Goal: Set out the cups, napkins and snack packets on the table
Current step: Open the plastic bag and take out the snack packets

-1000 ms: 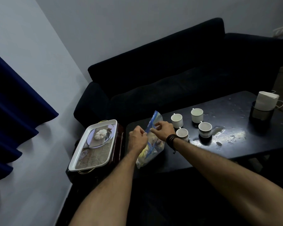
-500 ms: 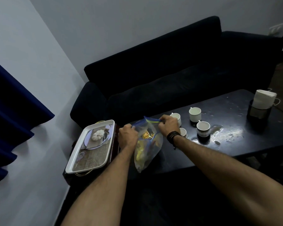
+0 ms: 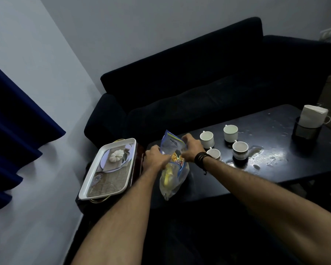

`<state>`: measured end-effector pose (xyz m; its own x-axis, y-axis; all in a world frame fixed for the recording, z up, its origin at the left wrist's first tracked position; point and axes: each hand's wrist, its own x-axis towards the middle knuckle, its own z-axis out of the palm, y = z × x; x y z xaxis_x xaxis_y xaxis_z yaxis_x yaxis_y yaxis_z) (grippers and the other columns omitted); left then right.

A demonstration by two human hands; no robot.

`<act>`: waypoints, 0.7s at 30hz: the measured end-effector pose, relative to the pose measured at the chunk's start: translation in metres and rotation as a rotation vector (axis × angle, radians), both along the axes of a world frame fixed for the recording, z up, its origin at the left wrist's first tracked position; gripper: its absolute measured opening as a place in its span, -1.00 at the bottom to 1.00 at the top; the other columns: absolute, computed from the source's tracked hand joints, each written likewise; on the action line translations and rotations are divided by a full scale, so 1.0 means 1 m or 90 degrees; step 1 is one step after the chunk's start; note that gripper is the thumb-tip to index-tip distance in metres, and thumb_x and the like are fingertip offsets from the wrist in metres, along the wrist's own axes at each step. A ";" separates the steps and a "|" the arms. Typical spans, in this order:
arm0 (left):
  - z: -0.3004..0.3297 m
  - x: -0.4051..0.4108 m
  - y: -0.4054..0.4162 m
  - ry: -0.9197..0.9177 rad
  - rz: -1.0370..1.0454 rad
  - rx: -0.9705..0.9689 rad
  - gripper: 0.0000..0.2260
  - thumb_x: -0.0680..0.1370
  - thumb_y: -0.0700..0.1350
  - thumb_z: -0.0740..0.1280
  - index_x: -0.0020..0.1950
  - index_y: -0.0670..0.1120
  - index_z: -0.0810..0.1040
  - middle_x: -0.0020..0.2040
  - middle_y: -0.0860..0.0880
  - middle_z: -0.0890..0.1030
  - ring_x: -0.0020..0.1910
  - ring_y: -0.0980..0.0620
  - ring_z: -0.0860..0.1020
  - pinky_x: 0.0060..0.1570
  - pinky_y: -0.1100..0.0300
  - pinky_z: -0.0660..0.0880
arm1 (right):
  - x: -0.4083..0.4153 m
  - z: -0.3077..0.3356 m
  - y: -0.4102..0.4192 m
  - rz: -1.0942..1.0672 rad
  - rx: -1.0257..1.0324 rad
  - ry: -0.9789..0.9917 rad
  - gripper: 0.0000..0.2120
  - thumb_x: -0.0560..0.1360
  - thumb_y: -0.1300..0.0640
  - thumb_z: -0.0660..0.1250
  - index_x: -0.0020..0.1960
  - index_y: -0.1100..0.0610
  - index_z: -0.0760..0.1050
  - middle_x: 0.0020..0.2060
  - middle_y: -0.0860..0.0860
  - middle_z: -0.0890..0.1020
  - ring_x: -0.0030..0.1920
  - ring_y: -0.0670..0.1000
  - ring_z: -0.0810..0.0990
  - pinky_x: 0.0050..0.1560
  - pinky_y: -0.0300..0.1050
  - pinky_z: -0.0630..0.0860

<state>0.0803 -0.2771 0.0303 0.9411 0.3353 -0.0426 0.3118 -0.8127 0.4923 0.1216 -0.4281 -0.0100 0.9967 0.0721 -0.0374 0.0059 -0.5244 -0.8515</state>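
**Both hands on the open bag**

Your left hand (image 3: 155,157) grips the near side of the bag (image 3: 172,175), fingers curled on its rim; your right hand (image 3: 191,150) pinches the far side. The bag stands on the tabletop (image 3: 275,169), packets inside. Four cups (image 3: 206,139) sit just right of it; the napkins (image 3: 311,116) stand well apart.

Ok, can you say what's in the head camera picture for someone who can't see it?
Two hands, left hand and right hand, hold open a clear zip bag of snack packets on a dark table. Four white cups stand nearby, with napkins in a holder farther right.
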 end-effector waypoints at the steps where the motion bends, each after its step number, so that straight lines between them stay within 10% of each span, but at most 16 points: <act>1: 0.001 -0.002 0.001 0.051 -0.018 -0.014 -0.74 0.38 0.06 0.45 -0.06 -0.06 0.55 -0.07 -0.10 0.64 -0.26 0.00 0.62 -0.31 0.19 0.55 | 0.001 0.000 -0.002 -0.015 0.015 -0.008 -0.52 0.33 0.19 0.44 0.22 0.06 0.42 0.11 0.13 0.62 0.08 0.16 0.64 0.09 0.06 0.62; 14: 0.017 0.004 0.023 -0.074 0.065 -0.001 -0.80 0.47 -0.16 0.32 0.08 -0.10 0.61 0.06 -0.13 0.66 0.09 -0.13 0.60 -0.05 0.17 0.46 | 0.005 -0.003 -0.053 -0.051 -0.248 -0.112 -0.50 0.31 0.33 0.38 0.22 0.13 0.36 0.14 0.15 0.53 0.13 0.24 0.55 0.00 0.01 0.51; 21: 0.012 0.009 -0.003 -0.039 0.029 -0.081 -0.78 0.45 -0.15 0.34 0.09 -0.10 0.58 -0.14 -0.08 0.67 -0.48 0.14 0.59 -0.51 0.31 0.43 | -0.010 0.007 -0.019 -0.013 -0.320 -0.525 -0.80 0.35 0.04 0.38 -0.10 0.09 0.44 -0.13 0.05 0.47 -0.16 0.07 0.44 -0.19 -0.05 0.44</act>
<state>0.0889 -0.2799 0.0421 0.9272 0.3733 -0.0307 0.3132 -0.7278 0.6101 0.1119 -0.4467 -0.0031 0.7245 0.2206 0.6530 0.4883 -0.8329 -0.2604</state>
